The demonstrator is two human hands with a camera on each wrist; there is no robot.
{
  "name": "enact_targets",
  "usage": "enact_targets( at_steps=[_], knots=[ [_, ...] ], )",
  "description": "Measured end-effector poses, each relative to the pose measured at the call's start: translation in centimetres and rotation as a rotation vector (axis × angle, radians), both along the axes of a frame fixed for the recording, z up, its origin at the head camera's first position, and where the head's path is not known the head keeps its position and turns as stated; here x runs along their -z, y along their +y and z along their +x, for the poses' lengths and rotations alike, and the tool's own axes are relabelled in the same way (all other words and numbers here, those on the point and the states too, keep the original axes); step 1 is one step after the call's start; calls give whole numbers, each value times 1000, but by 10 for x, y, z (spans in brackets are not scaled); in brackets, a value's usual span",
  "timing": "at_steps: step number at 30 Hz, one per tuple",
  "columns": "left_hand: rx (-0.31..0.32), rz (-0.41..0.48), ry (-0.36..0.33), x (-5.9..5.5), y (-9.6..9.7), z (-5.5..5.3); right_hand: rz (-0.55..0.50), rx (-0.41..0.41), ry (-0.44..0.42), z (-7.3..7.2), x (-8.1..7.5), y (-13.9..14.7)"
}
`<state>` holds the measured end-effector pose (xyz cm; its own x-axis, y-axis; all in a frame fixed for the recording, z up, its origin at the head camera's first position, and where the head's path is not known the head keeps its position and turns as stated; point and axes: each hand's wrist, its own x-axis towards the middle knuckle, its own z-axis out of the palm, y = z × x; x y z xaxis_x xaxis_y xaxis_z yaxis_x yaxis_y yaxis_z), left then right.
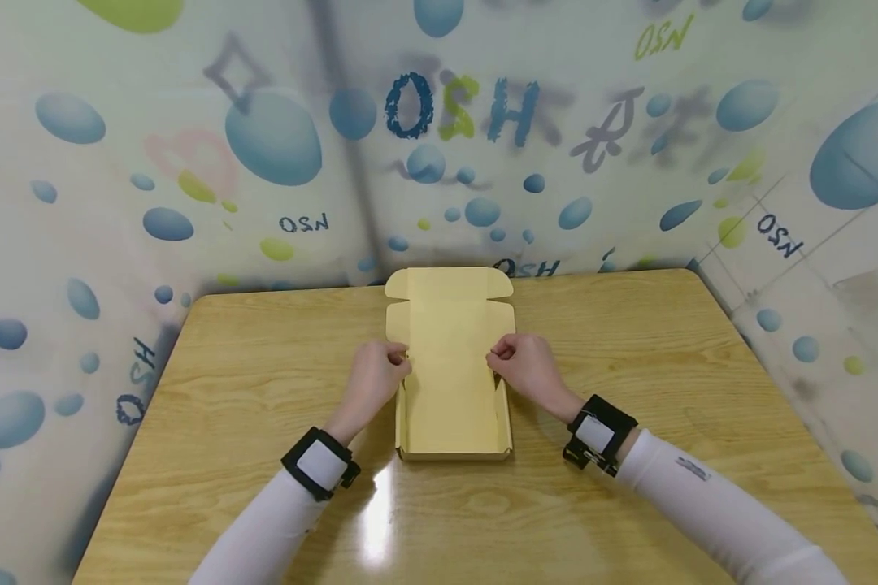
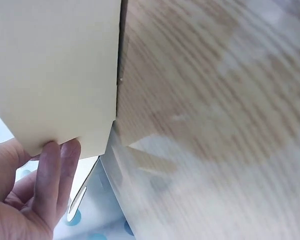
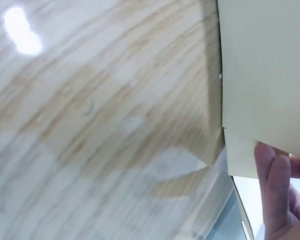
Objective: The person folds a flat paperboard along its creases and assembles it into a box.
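A tan cardboard mailer box (image 1: 449,406) stands partly folded on the table. Its near end and both side walls are raised, while the lid panel (image 1: 448,292) with rounded side flaps stretches away toward the back edge. On the left, my left hand (image 1: 373,374) pinches the far end of the left side wall (image 2: 65,75) between thumb and fingers. Opposite it, my right hand (image 1: 528,366) pinches the far end of the right side wall (image 3: 265,65). In both wrist views, fingertips lie at the lower corner of the wall, with the thumbs partly hidden behind the cardboard.
The wooden table (image 1: 278,341) is glossy and reflects the light in front of the box. A printed cloth backdrop (image 1: 380,203) with blue and green spots hangs right behind the table's back edge and along both sides.
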<state>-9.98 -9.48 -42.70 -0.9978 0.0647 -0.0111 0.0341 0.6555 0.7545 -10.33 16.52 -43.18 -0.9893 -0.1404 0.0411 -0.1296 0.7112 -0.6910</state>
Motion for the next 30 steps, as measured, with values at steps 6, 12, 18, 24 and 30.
enact_targets(
  at_steps=[6,12,18,24,30],
  knots=[
    [32,29,-10,2,-1,-1,-15,2,-19,1,2,1],
    [38,83,-36,6,-5,-3,-13,17,17,-1,4,0],
    [30,119,5,8,-7,-2,-44,60,47,3,9,-1],
    [25,141,19,9,-7,1,-61,87,134,7,14,-2],
    [27,208,-11,10,-6,5,-53,83,173,8,16,-2]
  ],
)
